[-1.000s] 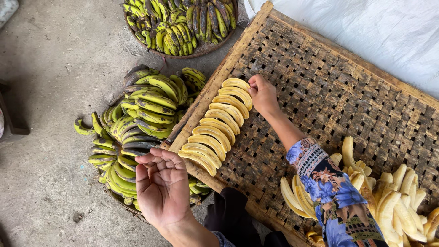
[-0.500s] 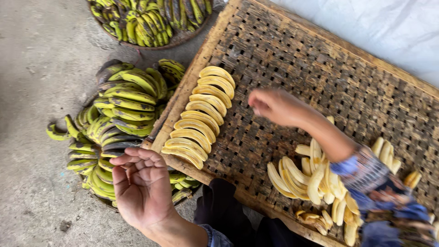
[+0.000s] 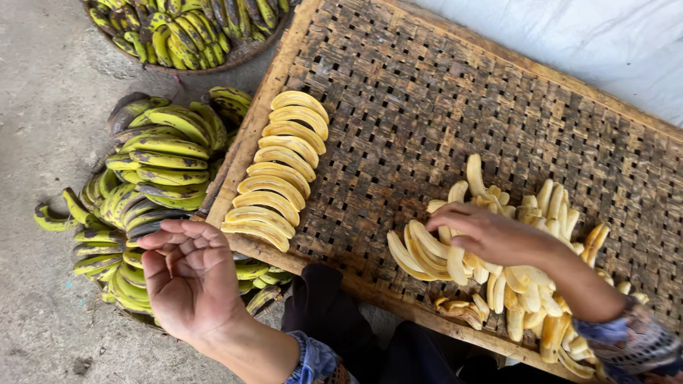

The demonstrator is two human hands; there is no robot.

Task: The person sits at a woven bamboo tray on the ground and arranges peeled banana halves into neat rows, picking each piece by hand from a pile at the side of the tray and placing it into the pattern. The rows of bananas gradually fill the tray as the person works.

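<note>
Since a second ago our right hand (image 3: 491,235) has swung from the neat row of peeled bananas (image 3: 274,171) to the loose heap of peeled bananas (image 3: 512,256), fingers closing over one; we judge another piece is being fetched. Our left hand (image 3: 186,277) hovers open and empty. We count nine in the row on the woven tray (image 3: 427,92), two batches of unpeeled bananas (image 3: 153,163).

On the grey concrete floor (image 3: 50,107) lie green unpeeled banana bunches (image 3: 153,153); a round shallow basket (image 3: 213,60) holds more; white cloth (image 3: 605,43) behind.
</note>
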